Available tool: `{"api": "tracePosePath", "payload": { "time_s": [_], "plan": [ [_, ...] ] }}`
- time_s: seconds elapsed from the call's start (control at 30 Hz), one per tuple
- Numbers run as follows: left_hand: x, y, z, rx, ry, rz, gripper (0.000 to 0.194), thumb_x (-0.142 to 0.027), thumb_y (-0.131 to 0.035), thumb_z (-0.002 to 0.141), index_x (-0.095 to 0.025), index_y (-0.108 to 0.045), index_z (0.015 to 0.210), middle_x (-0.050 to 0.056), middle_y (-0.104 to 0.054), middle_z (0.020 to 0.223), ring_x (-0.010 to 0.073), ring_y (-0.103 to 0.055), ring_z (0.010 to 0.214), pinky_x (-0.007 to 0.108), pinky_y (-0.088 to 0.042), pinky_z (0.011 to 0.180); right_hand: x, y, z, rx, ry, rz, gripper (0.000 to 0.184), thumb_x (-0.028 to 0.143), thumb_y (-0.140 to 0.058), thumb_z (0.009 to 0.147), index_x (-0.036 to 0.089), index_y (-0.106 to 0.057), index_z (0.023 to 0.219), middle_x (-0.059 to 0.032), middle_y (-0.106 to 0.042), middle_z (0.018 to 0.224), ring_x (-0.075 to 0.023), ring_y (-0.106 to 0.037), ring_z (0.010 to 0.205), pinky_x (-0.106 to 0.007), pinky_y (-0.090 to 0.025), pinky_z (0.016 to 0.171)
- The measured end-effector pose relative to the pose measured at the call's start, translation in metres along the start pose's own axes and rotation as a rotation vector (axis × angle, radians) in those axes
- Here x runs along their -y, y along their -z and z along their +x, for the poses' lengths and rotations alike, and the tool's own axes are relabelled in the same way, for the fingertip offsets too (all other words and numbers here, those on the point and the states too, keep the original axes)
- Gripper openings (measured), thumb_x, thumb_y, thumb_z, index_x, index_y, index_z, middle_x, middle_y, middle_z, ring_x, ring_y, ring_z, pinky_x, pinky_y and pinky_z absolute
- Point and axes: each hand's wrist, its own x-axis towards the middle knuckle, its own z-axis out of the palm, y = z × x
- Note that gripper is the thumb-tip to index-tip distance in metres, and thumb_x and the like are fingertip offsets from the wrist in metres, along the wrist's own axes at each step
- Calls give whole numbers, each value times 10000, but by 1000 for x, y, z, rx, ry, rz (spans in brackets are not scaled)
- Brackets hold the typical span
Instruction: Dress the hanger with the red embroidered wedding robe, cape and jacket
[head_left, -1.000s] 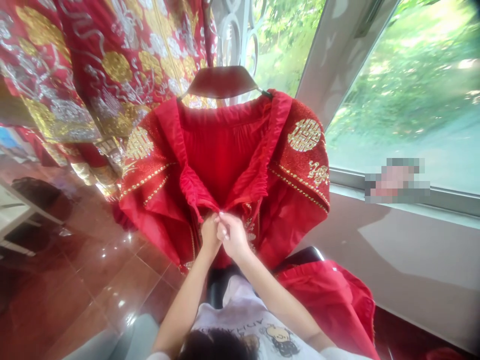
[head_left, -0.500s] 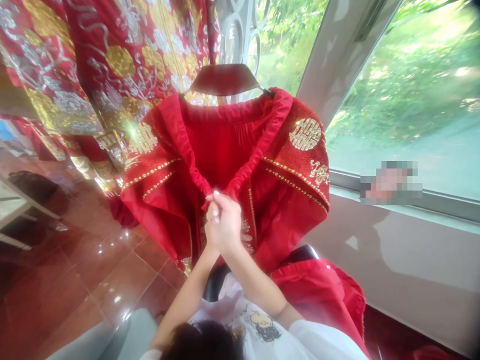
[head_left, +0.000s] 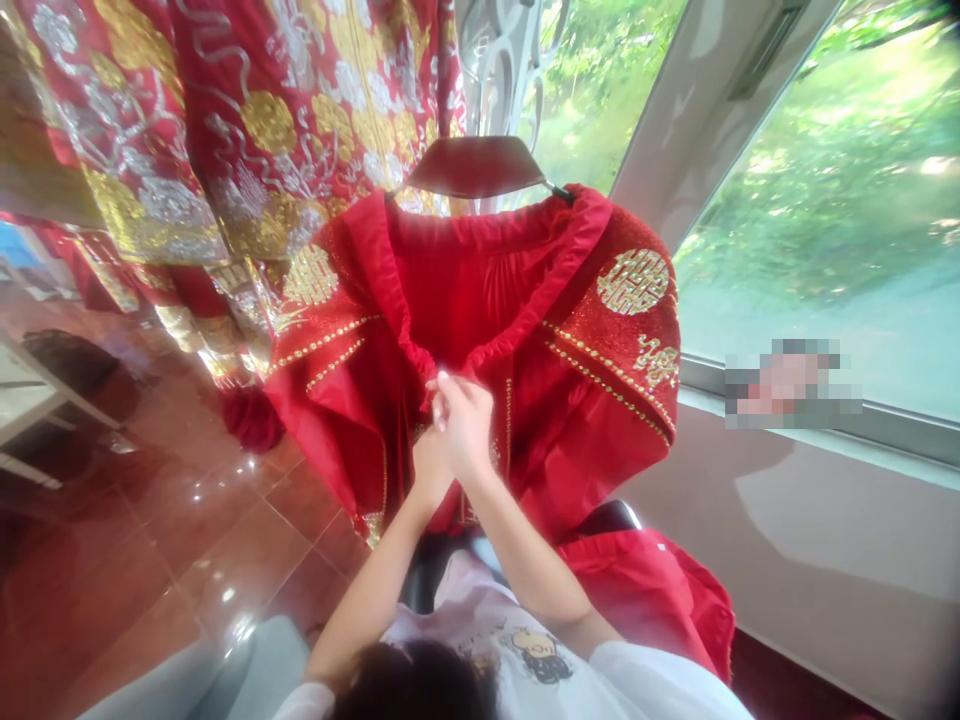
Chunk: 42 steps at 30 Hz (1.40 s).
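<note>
A red robe (head_left: 592, 350) with gold embroidery hangs open on a dark wooden hanger (head_left: 476, 165) in front of me. Both my hands meet at the spot where its two front edges come together, below the red lining. My right hand (head_left: 463, 425) is closed, pinching the robe's front edge. My left hand (head_left: 429, 462) sits just below and behind it, mostly hidden, fingers curled on the same cloth. The lower part of the robe (head_left: 660, 590) drapes down at my right.
Another red garment (head_left: 247, 130) with heavy gold and silver embroidery hangs at the upper left. A window (head_left: 825, 180) with a sill runs along the right. Glossy red floor tiles (head_left: 150, 560) lie at left, with a white table edge (head_left: 30, 410).
My hands have risen a little along the robe's front opening and pressed closer together. The view has shifted slightly to the left, so everything sits further right in the picture.
</note>
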Motion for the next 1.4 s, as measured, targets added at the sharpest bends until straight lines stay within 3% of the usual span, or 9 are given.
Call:
{"api": "tracePosePath", "payload": {
  "time_s": [0.13,0.23,0.33,0.6,0.77,0.97,1.2,1.3,1.4],
  "plan": [
    [-7,28,-2,47,-4,65,189,-326,-556,857,-170,-645,800,46,-644,711,163,-587,620,239,-405,574,-1,32,-6,-67,184,-292,285,364,-640,766,159,-564,584,35,-467,493,-70,-372,466,-219,-297,457],
    [-20,48,-6,-179,-51,48,259,-413,-550,865,-162,-614,845,44,-635,768,149,-583,666,247,-462,649,-4,50,3,-241,369,-405,194,346,-678,744,165,-613,727,42,-488,545,-84,-401,510,-222,-334,499],
    [-38,56,2,-321,-145,25,271,-422,-570,858,-156,-595,902,47,-620,818,151,-576,716,254,-480,686,-9,54,20,-160,379,-500,231,350,-704,718,169,-644,849,55,-490,543,-90,-410,503,-227,-350,521],
    [-61,43,42,-144,-182,-10,193,-310,-539,904,-165,-655,851,37,-644,793,138,-582,685,249,-467,702,-20,56,26,57,305,-487,161,311,-613,750,164,-613,685,26,-554,561,-97,-450,504,-222,-353,501],
    [-48,37,16,1,-179,-138,244,-278,-496,928,-178,-662,781,24,-635,770,125,-575,682,226,-444,675,-19,72,19,62,238,-461,159,311,-630,759,167,-630,691,1,-622,627,-116,-542,556,-228,-421,540],
    [-25,17,-26,139,43,-340,305,-339,-547,884,-149,-635,662,23,-597,648,133,-537,608,241,-422,610,-15,68,17,162,-10,-248,209,368,-700,710,167,-677,763,-67,-721,771,-185,-683,731,-277,-518,651],
    [-6,12,-26,346,231,-675,269,-380,-686,763,-112,-698,742,64,-662,707,162,-605,675,246,-468,597,-20,54,1,129,-80,-93,284,394,-680,745,163,-555,639,37,-538,529,-46,-399,406,-173,-301,391],
    [-9,29,-24,281,314,-823,338,-366,-698,755,-136,-704,1003,95,-713,909,189,-659,776,275,-533,648,-20,54,-4,90,-38,-113,247,374,-680,739,167,-574,657,33,-533,544,-63,-424,452,-186,-322,422],
    [-22,51,-22,56,178,-718,312,-381,-572,862,-166,-708,1042,109,-697,1079,186,-669,818,310,-566,708,-19,55,-6,62,44,-175,211,357,-668,754,169,-605,680,20,-563,582,-84,-480,526,-204,-384,505]
  ]
}}
